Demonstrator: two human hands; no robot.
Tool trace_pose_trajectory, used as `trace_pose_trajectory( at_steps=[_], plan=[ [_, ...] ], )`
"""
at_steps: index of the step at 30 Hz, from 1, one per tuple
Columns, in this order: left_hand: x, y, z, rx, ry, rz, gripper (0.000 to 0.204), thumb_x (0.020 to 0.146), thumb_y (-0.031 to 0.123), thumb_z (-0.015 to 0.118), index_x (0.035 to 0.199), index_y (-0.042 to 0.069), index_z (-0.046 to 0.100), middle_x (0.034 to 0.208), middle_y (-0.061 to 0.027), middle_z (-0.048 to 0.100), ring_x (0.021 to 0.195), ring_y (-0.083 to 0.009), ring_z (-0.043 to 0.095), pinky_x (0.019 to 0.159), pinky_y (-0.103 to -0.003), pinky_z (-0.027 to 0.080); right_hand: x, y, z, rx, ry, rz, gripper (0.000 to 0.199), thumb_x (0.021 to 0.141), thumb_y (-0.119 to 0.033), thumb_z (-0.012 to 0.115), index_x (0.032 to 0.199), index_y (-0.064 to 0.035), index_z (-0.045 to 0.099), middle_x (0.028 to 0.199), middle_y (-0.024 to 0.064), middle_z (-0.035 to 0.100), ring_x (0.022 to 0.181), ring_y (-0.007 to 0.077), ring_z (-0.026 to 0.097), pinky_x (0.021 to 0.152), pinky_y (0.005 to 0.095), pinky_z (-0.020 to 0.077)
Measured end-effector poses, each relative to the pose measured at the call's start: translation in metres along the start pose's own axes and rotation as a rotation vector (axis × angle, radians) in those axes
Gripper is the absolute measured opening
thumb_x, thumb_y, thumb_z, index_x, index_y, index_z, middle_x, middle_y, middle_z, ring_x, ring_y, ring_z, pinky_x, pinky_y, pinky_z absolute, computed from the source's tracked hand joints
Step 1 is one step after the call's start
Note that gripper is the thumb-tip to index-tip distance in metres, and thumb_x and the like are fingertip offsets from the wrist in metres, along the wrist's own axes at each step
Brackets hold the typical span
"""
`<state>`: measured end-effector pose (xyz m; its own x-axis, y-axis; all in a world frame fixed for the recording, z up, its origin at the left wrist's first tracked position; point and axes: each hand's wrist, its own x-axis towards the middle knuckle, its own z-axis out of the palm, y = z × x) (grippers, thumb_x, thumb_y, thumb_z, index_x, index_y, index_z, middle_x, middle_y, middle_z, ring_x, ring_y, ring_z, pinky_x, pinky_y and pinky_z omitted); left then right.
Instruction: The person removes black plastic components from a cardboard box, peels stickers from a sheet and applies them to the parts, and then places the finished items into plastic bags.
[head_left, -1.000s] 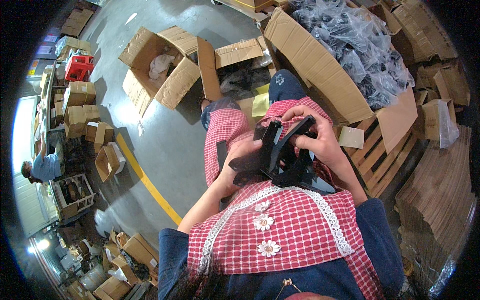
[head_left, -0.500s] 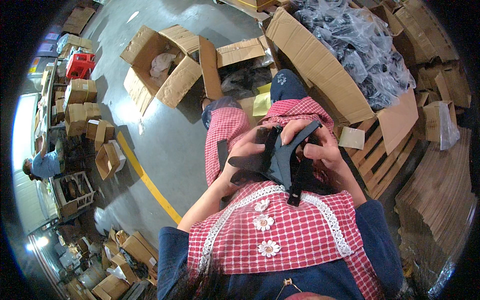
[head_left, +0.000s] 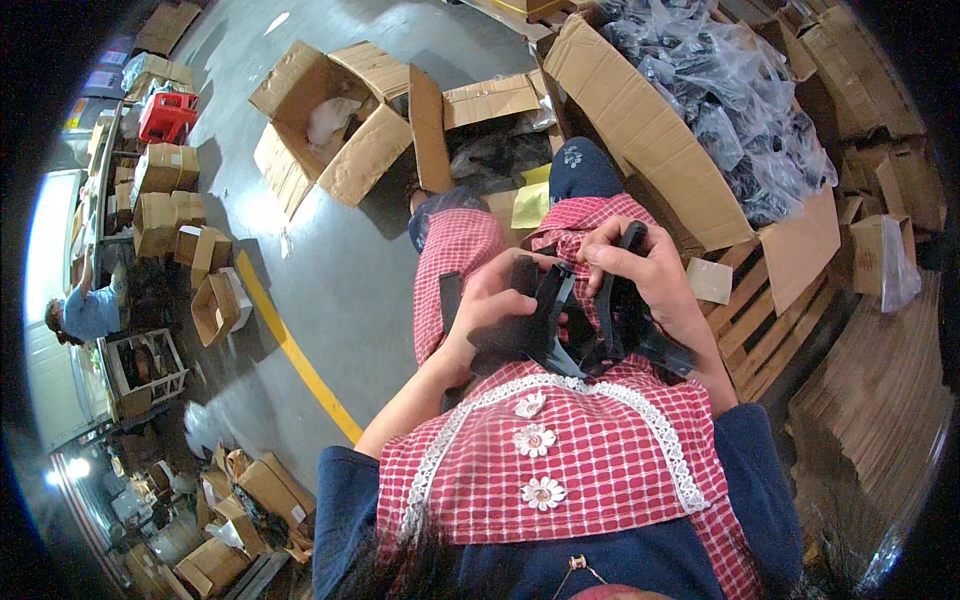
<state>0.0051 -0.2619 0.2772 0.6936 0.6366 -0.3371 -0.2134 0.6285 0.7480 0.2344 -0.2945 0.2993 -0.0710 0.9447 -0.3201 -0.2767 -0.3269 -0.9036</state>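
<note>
Above my lap I hold a black, strap-like piece (head_left: pixel 548 325) with several arms and a grey inner face; its exact kind I cannot make out. My left hand (head_left: pixel 490 305) is closed round its left part, thumb on top. My right hand (head_left: pixel 645 265) grips an upright black arm (head_left: pixel 607 280) of it between thumb and fingers. More dark parts hang under my right palm, partly hidden. The red checked apron (head_left: pixel 540 425) lies just below the piece. Beyond my knees stands an open carton (head_left: pixel 490 105) with dark bagged items, and a yellow sheet (head_left: pixel 532 203) lies at its near side.
A large carton (head_left: pixel 650 130) heaped with clear-bagged black parts (head_left: pixel 725 110) stands at the right on a wooden pallet (head_left: pixel 775 330). Another open carton (head_left: pixel 335 125) sits ahead left. Flattened cardboard (head_left: pixel 870 390) is stacked at the right. A person (head_left: pixel 90 312) works far left beside shelves.
My right hand has turned and lifted a little, swinging the black arm more upright and apart from the left part. The grey face now shows less. My left hand stays nearly in place.
</note>
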Motion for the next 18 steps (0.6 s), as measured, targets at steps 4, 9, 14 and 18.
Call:
trace_pose_trajectory(
  at_steps=[4,9,14,18],
  plan=[
    [0.002,0.007,-0.002,0.15,0.01,0.046,0.046,0.072,-0.001,0.06,0.118,-0.003,0.056,0.112,-0.013,0.063,0.099,-0.0201,0.066,0.092,-0.031,0.051,0.002,0.003,-0.004,-0.264,-0.113,0.003,0.017,0.088,-0.013,0.07,0.098,0.0,0.07,0.081,0.0035,0.068,0.07,0.0108,0.065,0.065,0.026,0.0523],
    [0.006,0.023,-0.009,0.732,0.006,0.253,0.036,0.076,0.005,0.069,0.111,0.001,0.061,0.105,-0.0097,0.067,0.096,-0.0202,0.066,0.088,-0.032,0.051,0.003,0.0,0.001,-0.302,-0.157,0.007,0.02,0.088,-0.01,0.069,0.104,0.0024,0.068,0.084,0.0042,0.068,0.07,0.0098,0.064,0.065,0.0245,0.0523],
    [0.004,0.041,0.006,1.209,0.053,0.353,0.021,0.083,0.008,0.071,0.103,0.003,0.066,0.098,-0.0106,0.071,0.091,-0.0241,0.07,0.083,-0.034,0.054,0.009,0.005,0.007,-0.405,-0.209,-0.051,0.015,0.086,-0.007,0.068,0.098,0.0029,0.069,0.083,0.0049,0.068,0.07,0.0104,0.064,0.065,0.0259,0.0514],
    [0.001,0.037,0.004,1.383,0.045,0.463,0.019,0.084,0.009,0.071,0.102,0.004,0.067,0.097,-0.012,0.071,0.089,-0.0282,0.07,0.079,-0.037,0.056,0.012,0.007,0.007,-0.368,-0.233,-0.03,0.013,0.085,-0.006,0.068,0.095,0.0021,0.069,0.083,0.0051,0.068,0.073,0.0119,0.064,0.068,0.0273,0.0516]
  ],
)
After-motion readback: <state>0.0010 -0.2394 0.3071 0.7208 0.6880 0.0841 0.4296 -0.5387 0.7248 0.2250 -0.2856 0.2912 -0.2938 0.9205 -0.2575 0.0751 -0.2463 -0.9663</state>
